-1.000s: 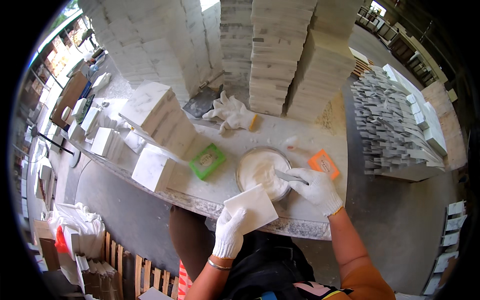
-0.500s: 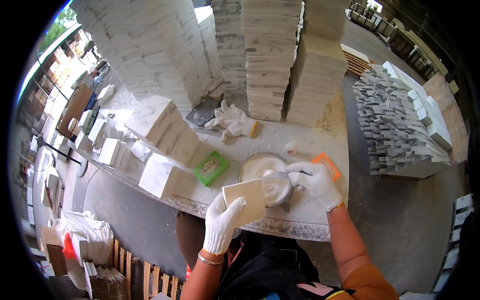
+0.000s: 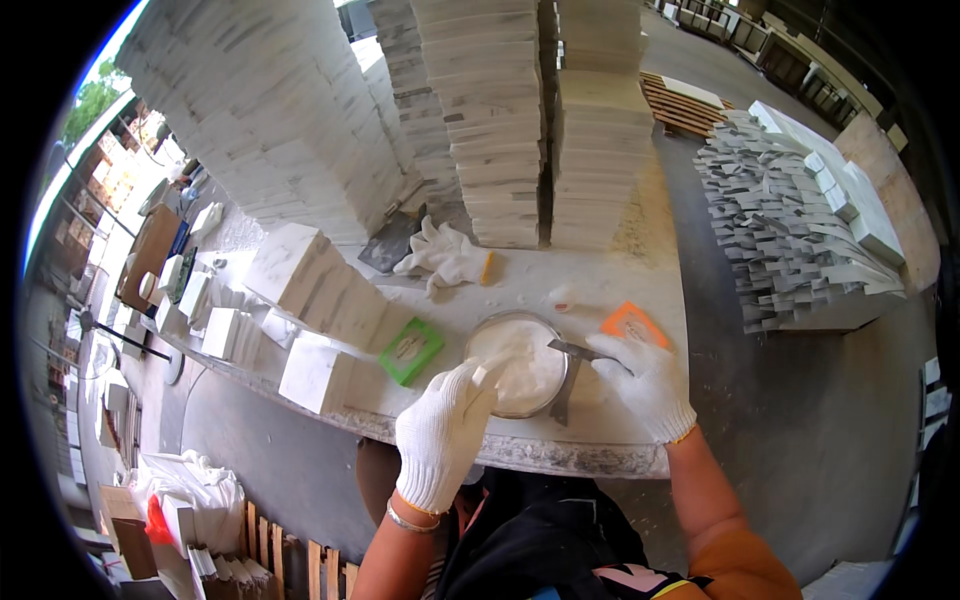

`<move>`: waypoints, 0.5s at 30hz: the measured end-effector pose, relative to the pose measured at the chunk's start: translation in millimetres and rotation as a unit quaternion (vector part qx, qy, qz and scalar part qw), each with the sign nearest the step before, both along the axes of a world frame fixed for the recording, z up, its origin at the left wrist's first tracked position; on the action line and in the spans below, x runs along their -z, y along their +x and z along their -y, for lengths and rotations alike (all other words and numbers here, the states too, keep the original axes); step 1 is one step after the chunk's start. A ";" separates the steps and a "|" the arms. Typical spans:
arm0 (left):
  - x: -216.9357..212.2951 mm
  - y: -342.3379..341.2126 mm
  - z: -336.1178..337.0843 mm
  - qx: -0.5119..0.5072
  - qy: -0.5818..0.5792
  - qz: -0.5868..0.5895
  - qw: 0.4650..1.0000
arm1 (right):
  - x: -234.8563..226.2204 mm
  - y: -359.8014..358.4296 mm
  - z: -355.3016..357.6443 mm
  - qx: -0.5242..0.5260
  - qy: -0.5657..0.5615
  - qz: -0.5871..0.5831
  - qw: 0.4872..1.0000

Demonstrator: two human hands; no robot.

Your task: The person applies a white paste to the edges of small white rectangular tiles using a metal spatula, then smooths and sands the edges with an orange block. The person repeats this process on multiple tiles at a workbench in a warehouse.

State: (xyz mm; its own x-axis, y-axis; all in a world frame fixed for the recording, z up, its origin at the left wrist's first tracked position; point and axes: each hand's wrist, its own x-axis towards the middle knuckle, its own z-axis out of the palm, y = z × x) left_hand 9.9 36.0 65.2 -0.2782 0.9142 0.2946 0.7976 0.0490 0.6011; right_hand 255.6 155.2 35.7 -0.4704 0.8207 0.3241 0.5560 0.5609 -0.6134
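Observation:
My left hand (image 3: 440, 435), in a white knit glove, grips a thin white stone tile (image 3: 492, 374). The tile is turned nearly edge-on beside the left rim of a round bowl (image 3: 517, 415) holding white powder or paste (image 3: 528, 372). My right hand (image 3: 643, 385), gloved too, is closed around a flat metal scraper (image 3: 578, 349). Its blade reaches over the bowl's right rim. Left of the bowl lies a green rectangular box (image 3: 411, 351); behind my right hand is an orange one (image 3: 633, 325).
Tall stacks of marble tiles (image 3: 490, 130) rise at the table's back. A spare white glove (image 3: 445, 257) lies before them. Smaller tile stacks (image 3: 315, 375) stand left. The table's front edge (image 3: 560, 458) is near me. A pile of stone strips (image 3: 790, 240) stands right.
My left hand has tilted the tile from facing up to nearly edge-on and brought it to the bowl's rim. The scraper has drawn back to the bowl's right side, its blade now dark.

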 end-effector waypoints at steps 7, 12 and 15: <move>-26.7 30.0 -18.0 0.070 -0.114 0.311 0.941 | 18.3 98.3 29.0 0.129 -0.154 -0.092 0.975; 2.6 87.5 -42.3 0.179 -0.256 0.451 0.836 | 24.4 161.1 50.7 0.216 -0.333 -0.182 0.900; 35.0 125.6 -67.9 0.261 -0.301 0.420 0.815 | 18.6 188.4 67.6 0.252 -0.385 -0.198 0.866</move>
State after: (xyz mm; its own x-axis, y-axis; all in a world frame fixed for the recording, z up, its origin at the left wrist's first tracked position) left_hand 135.5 103.9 30.2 0.3232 0.8808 -0.3461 0.1228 0.3236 0.9382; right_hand 443.9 87.5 17.1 0.0322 0.9339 -0.3561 0.2711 -0.3511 -0.8962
